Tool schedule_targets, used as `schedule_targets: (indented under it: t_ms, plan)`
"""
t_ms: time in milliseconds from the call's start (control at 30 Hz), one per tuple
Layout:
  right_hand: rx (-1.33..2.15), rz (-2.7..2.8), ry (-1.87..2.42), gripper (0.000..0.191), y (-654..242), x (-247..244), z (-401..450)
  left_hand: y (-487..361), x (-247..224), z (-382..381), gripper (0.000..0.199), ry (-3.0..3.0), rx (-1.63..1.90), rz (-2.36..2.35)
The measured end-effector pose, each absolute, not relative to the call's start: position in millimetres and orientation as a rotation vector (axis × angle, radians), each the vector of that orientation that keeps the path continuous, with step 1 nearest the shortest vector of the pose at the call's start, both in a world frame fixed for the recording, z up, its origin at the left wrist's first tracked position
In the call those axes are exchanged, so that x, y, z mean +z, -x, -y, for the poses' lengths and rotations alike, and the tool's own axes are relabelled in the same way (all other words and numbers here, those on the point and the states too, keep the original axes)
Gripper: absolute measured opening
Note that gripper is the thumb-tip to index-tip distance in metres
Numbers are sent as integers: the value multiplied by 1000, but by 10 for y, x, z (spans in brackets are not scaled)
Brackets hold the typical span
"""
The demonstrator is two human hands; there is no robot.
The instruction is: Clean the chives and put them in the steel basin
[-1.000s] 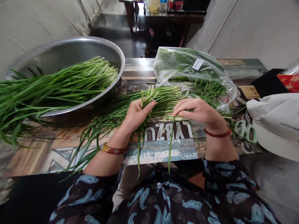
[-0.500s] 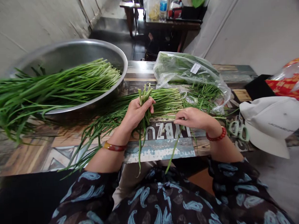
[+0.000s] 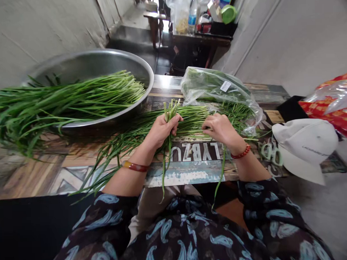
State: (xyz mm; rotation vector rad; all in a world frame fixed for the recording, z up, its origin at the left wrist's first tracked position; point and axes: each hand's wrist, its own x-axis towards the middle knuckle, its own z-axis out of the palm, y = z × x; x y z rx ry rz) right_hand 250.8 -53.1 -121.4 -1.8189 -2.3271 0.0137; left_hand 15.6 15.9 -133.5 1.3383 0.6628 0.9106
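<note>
My left hand (image 3: pixel 163 130) is closed around a small bunch of garlic chives (image 3: pixel 170 108), their pale cut ends standing up above the thumb. Some green leaves trail down below that fist. My right hand (image 3: pixel 220 130) is pinched, and a single long green leaf (image 3: pixel 221 177) hangs below it past the table edge; the fingertips are partly hidden. Beneath and behind both hands lies a loose pile of chives (image 3: pixel 192 116) on the table, stem ends to the right. A clear plastic bag (image 3: pixel 217 85) with more greens rests just beyond my right hand.
A large steel basin (image 3: pixel 125 57) heaped with chives (image 3: pixel 98 92) stands at left, leaves hanging over its rim. To the right are pale green-handled scissors (image 3: pixel 272 154), a white cap (image 3: pixel 306 144) and a red-and-clear package (image 3: pixel 329 105). A side table (image 3: pixel 201 38) with a bottle is behind.
My right hand has risen slightly, and the leaf hanging from it has swung to the right. My left hand keeps its hold on the bunch. The view has shifted a little.
</note>
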Motion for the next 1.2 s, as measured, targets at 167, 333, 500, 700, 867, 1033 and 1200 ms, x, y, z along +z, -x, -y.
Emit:
schedule_targets:
  t_ms: [167,333,500,700,867,1033,1200]
  plan:
    - [334,2107,1546,15,-2515,-1081,455,-150,-1365,-170,39,-1334,931,-735]
    - [504,1757,1385,21,-2351,-1052,347,-112,-1364,-178,41,-1351,884,-811]
    - [663,1513,1373,29,-2225,-1234,318,-121,-1308,-136,36,-1432,741,-826]
    - [703,1286,1331,38,-2308,-1349,311,-142,-1300,-128,34,-1459,663,-854]
    - [695,1024,1320,51,-2439,-1347,268,-126,-1359,-166,33,-1462,652,-917]
    - [999,1231,1195,44,-2239,-1375,282,-154,-1381,-156,32,-1501,662,-897]
    - [1065,1254,1168,30,-2034,-1448,273,-175,-1382,-134,30,-1603,662,-875]
